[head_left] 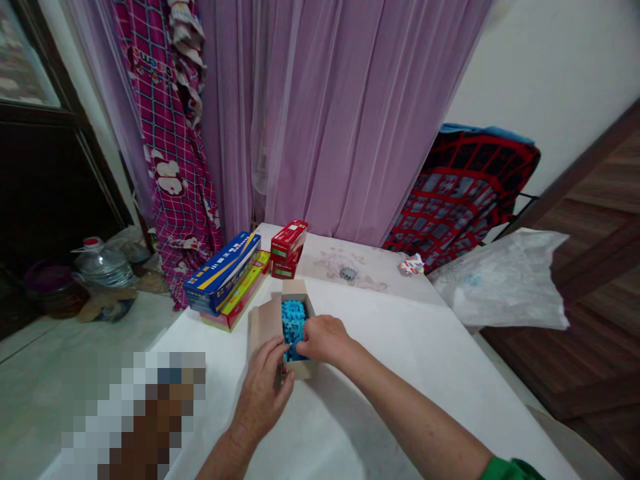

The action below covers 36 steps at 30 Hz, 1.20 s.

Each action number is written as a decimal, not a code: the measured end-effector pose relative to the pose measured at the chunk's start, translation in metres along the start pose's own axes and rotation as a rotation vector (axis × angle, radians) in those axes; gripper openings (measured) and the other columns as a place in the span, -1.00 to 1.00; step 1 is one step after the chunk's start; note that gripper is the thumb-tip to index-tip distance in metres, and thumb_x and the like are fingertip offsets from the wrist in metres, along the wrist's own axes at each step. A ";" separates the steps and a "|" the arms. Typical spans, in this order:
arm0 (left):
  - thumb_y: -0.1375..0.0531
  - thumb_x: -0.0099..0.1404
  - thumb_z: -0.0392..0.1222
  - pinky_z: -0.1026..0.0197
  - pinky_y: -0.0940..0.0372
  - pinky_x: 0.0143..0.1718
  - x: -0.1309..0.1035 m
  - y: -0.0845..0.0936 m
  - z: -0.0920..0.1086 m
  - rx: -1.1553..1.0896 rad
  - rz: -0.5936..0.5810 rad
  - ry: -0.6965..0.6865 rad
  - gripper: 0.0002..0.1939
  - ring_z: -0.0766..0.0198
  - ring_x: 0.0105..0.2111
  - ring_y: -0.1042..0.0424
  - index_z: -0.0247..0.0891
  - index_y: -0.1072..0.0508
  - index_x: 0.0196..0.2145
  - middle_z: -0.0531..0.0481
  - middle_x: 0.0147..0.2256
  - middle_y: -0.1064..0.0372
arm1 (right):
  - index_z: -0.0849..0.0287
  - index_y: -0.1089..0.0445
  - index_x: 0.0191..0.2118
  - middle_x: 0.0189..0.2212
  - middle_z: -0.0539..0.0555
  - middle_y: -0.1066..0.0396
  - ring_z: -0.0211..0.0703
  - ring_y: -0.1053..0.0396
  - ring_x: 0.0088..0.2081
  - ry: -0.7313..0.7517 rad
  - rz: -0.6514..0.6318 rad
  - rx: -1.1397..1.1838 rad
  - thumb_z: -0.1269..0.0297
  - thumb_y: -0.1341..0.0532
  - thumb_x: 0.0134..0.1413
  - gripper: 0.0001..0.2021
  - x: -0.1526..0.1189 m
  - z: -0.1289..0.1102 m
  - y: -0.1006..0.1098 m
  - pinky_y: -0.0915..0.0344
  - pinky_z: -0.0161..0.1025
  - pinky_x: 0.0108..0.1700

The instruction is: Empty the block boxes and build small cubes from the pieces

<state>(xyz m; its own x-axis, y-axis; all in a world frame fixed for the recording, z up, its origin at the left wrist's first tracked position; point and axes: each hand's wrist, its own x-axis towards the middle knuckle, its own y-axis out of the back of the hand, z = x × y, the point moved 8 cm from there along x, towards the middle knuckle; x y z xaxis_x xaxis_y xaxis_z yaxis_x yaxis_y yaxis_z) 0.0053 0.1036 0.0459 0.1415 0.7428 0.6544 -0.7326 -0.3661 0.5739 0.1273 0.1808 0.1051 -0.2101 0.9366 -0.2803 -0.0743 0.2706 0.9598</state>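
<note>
1. Head view: an open cardboard box (302,371) sits on the white tabletop (400,360), with blue pieces (293,312) inside.
2. The left hand (265,387), partly open, touches the box's near left edge; I cannot tell whether it grips.
3. The right hand (323,339), fingers curled, reaches over the right wall to the pieces; its hold is hidden.
4. Far left, a blue box (220,272) rests on a yellow box (245,293).

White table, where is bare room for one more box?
The widest bare patch of the white table lies right of the open carton, between the right forearm and the crumpled packet. A smaller one lies between right forearm and left forearm. Crowded: far left, with the blue box, yellow box and red boxes; also the carton, with left hand and right hand.
</note>
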 end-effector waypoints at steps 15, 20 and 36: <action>-0.10 0.31 -0.26 -0.05 -0.38 0.07 0.000 0.001 0.002 -0.003 -0.007 0.003 -0.61 0.07 0.11 -0.35 -0.17 -0.25 0.09 -0.20 0.10 -0.30 | 0.02 -0.55 -0.12 -0.11 0.13 -0.52 -0.01 -0.45 -0.07 0.262 0.064 -0.177 0.40 -0.15 0.08 -0.70 -0.003 -0.004 0.006 -0.33 -0.22 -0.15; -0.10 0.31 -0.27 -0.04 -0.37 0.07 0.000 0.000 0.003 0.000 -0.012 -0.003 -0.61 0.08 0.10 -0.35 -0.17 -0.24 0.09 -0.21 0.10 -0.30 | 0.21 -0.56 -0.20 -0.12 0.26 -0.48 0.03 -0.41 -0.06 0.361 0.020 -0.370 0.44 -0.19 0.07 -0.78 0.000 -0.014 0.003 -0.36 -0.24 -0.18; -0.11 0.29 -0.27 -0.04 -0.36 0.08 0.000 0.001 0.002 -0.027 -0.022 0.024 -0.59 0.08 0.11 -0.35 -0.15 -0.27 0.10 -0.19 0.11 -0.30 | -0.07 -0.56 -0.12 -0.08 0.00 -0.52 -0.11 -0.41 -0.01 0.499 -0.166 -0.322 0.16 -0.32 0.06 -0.77 0.022 -0.005 0.019 -0.28 -0.34 -0.14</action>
<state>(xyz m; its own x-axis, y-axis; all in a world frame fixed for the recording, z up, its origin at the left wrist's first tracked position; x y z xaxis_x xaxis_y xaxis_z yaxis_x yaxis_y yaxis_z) 0.0063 0.1024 0.0475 0.1419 0.7643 0.6291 -0.7471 -0.3342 0.5746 0.1165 0.2055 0.1169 -0.5953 0.6500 -0.4724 -0.4195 0.2501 0.8726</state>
